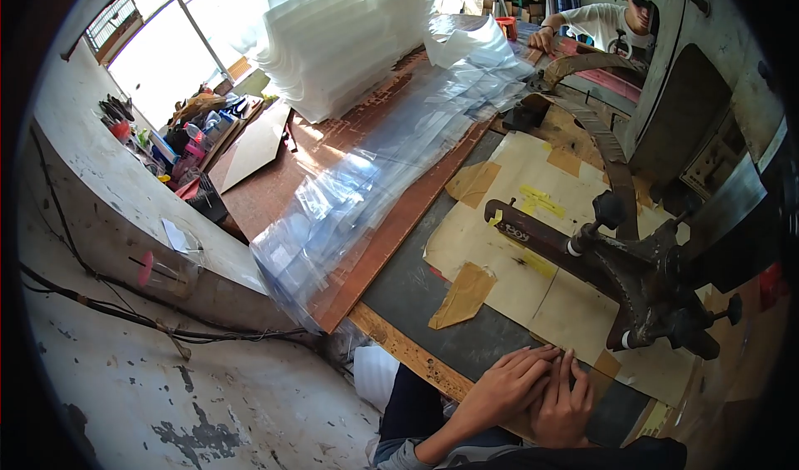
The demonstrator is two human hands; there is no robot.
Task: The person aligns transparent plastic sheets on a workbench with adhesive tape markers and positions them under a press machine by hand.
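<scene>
My left hand and my right hand are together at the near edge of the work table, their fingertips meeting. Both have bent fingers pressed close together. Whatever lies between them, if anything, is hidden or too small to name. Under and just beyond the fingertips are the dark grey table mat and a cream cardboard sheet patched with brown and yellow tape. To the right of my hands, a dark metal machine arm with black knobs stands over the cardboard.
Clear plastic sheets spread over a reddish-brown board at the left. Behind them rises a tall stack of translucent sheets. A curved metal arm arches at the right. Another person sits at the far end.
</scene>
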